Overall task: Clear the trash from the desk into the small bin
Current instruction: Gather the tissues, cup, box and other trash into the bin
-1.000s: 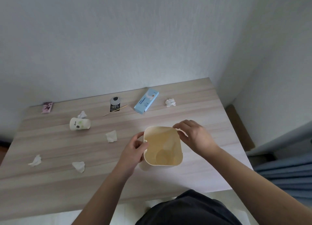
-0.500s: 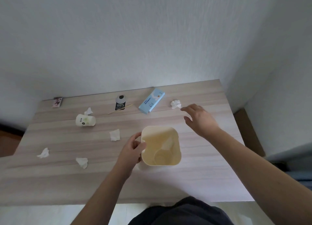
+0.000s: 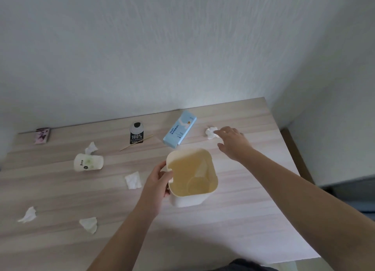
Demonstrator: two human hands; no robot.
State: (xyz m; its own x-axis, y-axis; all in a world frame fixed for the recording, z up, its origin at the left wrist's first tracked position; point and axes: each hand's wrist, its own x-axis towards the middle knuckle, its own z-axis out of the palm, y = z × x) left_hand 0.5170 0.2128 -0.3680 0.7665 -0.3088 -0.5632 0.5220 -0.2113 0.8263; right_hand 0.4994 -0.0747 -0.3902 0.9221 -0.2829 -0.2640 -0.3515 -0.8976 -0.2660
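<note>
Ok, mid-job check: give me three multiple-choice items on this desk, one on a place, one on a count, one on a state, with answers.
1. The blue box lies where?
A. beyond the bin, near the wall
B. inside the bin
C. at the desk's near edge

2. How many crumpled tissues are on the desk?
A. two
B. five
C. eight

3. The paper cup is
A. upright
B. on its side
C. in the left hand

Answers: 1 A, it lies past the bin's far rim. 2 B, one by the right hand, four left of the bin. 3 B, its side faces up; the left hand grips the bin's rim.
</note>
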